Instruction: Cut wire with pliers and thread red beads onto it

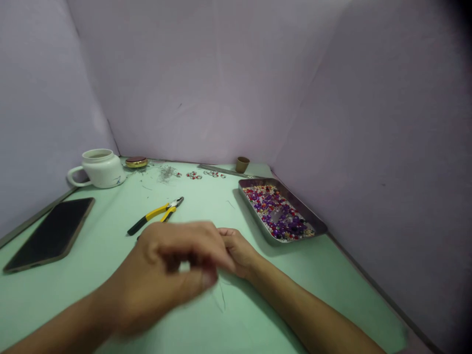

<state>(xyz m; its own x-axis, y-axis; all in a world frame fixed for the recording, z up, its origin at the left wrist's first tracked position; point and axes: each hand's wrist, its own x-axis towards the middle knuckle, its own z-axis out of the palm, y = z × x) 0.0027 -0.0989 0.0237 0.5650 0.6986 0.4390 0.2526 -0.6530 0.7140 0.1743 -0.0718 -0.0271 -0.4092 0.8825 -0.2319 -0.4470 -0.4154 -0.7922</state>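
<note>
My left hand (177, 268) is raised in the foreground, blurred by motion, its fingers curled toward the thumb; anything pinched there is too small or smeared to make out. Just behind it, my right hand (241, 253) is low over the table with bent fingers, partly covered by the left one, so its grip is hidden. A thin wire (222, 295) shows below the two hands; which hand holds it, if either, I cannot tell. Beyond my left hand lie pliers (158, 212) with yellow and black handles, the jaws pointing away to the right.
A metal tray (260, 221) of mixed beads stands at right. At left are a dark phone (53, 233) and a white mug (103, 169). Along the back lie a round lidded tin (136, 162), wire scraps (167, 173), red-beaded pieces (193, 175), a ruler-like strip (224, 170) and a small brown cup (242, 165).
</note>
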